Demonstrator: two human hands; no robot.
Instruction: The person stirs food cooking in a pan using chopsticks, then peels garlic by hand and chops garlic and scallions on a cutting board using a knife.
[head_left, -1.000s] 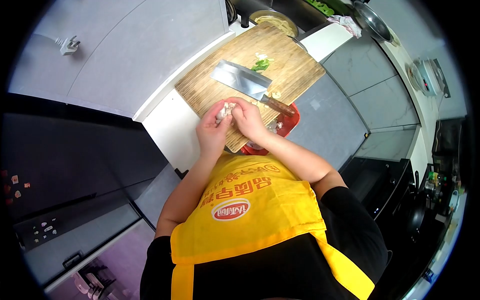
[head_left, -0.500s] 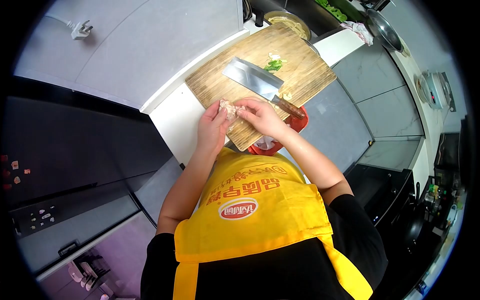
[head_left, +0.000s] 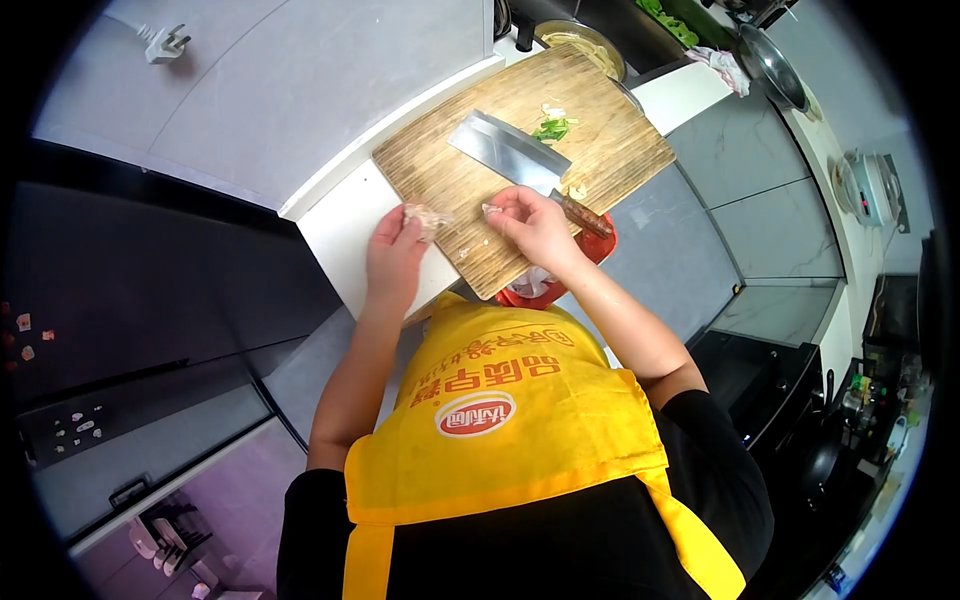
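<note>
Your left hand (head_left: pixel 393 255) was beside the near left edge of the board, thumb and fingers closed around a garlic head (head_left: pixel 428 221), which was blurred and ragged-skinned. Your right hand (head_left: pixel 537 228) hung over the board with thumb and forefinger pinched together on a small pale piece (head_left: pixel 490 210); whether clove or skin, cannot tell. The two hands were apart, a strip of bare wood showing between them. Beneath lay the wooden cutting board (head_left: pixel 620 120), set at a slant on the white counter (head_left: pixel 345 225). On it, just beyond your right hand, the cleaver (head_left: pixel 508 150) lay flat, blade pointing away to the left, wooden handle running out past the board's right edge. Chopped greens (head_left: pixel 553 129) sat near the far side of the blade, and a pale slice (head_left: pixel 576 191) near the handle. Below that edge showed a red bin (head_left: pixel 600 244) with whitish matter inside. Your yellow apron (head_left: pixel 520 400) filled the space nearest you. At the board's far end stood a bowl (head_left: pixel 580 48) of pale food; farther right, a crumpled cloth (head_left: pixel 722 70) lay beside a metal pan (head_left: pixel 775 68).
</note>
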